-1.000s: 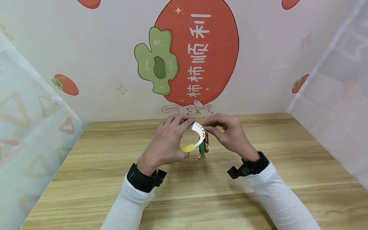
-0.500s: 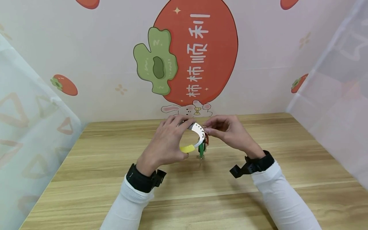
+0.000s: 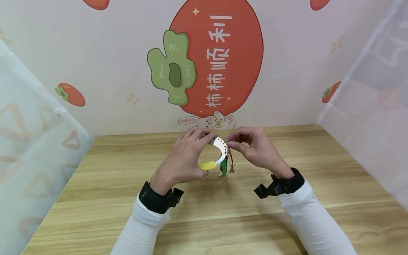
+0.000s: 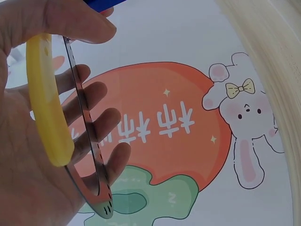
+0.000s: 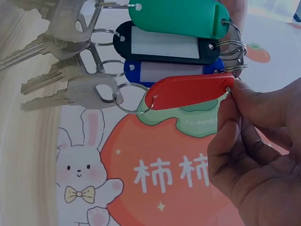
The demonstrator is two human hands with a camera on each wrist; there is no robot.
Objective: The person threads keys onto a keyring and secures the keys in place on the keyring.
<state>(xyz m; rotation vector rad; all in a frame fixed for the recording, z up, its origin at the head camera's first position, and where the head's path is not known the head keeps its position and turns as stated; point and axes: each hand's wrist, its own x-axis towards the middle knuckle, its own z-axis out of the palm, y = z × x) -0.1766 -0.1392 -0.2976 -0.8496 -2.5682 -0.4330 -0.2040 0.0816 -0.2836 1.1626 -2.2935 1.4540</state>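
In the head view my left hand (image 3: 181, 161) grips a metal loop (image 3: 220, 147) pierced with a row of holes, with a yellow handle (image 3: 207, 165) on its near side. The left wrist view shows the yellow handle (image 4: 49, 103) close to the palm, the fingers behind the thin metal plate. My right hand (image 3: 253, 147) pinches the small ring at the end of a red key tag (image 5: 190, 92) between thumb and finger. Green (image 5: 181, 16), black (image 5: 164, 44) and blue key tags hang beside it on rings. Metal keys (image 5: 91, 92) dangle from the tags' other ends.
Both hands are above a wood-grain table (image 3: 204, 212). A backdrop (image 3: 111, 63) with a large printed persimmon and a rabbit stands behind it. Pale fabric panels (image 3: 32, 141) flank the table. Each wrist wears a black camera strap (image 3: 156, 198).
The red tag has separated from the bunch and now hangs to the right with its key showing. My right hand has shifted slightly right; my left hand is nearly still.
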